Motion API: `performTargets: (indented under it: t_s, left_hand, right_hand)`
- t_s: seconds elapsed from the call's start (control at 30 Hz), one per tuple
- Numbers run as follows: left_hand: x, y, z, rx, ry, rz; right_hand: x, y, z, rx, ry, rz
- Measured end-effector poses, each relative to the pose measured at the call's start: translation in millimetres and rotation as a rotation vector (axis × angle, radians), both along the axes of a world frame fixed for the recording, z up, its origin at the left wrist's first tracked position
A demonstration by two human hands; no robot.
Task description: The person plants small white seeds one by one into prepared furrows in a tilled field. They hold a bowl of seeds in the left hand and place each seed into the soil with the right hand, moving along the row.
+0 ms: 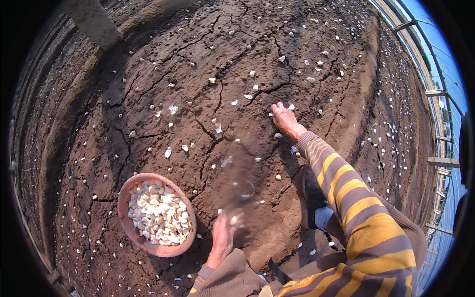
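My right hand (285, 121) reaches down to the cracked brown soil, its fingers pinched together. A pale garlic clove (271, 114) shows at its fingertips. Another clove (291, 107) lies on the soil just beyond the knuckles. Low in the middle, my left hand (222, 236) hangs over the ground, its fingers smeared by motion; a pale spot shows by them, too blurred to name. To its left stands a round reddish bowl (123, 218), heaped with peeled and partly peeled garlic cloves (161, 210).
Many cloves dot the soil bed (232, 44) in loose rows. Thin papery skins lie among them, one skin (226, 161) ahead of my left hand. A grey post (94, 24) stands at far left. My dark shoe (312, 195) rests near my right forearm. A railing (442, 162) with blue sheeting edges the right.
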State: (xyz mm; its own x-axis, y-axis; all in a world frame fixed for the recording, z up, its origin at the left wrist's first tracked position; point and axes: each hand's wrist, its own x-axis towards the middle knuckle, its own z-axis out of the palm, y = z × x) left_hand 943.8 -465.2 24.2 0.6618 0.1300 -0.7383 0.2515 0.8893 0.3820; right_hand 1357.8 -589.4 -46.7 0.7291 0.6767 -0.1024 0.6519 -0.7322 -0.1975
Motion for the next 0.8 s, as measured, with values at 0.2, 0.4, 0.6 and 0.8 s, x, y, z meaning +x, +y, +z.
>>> performTargets:
  t_s: [0.2,0.4,0.6,0.8]
  left_hand:
    - [4,4,2,-0.005,-0.006,0.014]
    - [9,4,1,0.015,-0.01,-0.008]
    - [9,7,4,0.015,-0.038,0.004]
    - [14,23,21,0.012,-0.067,0.057]
  right_hand:
    - [-4,15,-8,0.296,0.181,0.028]
    - [-14,34,-6,0.204,0.089,0.073]
    - [-19,54,-10,-0.035,-0.064,0.268]
    - [-11,54,-21,-0.066,0.016,0.279]
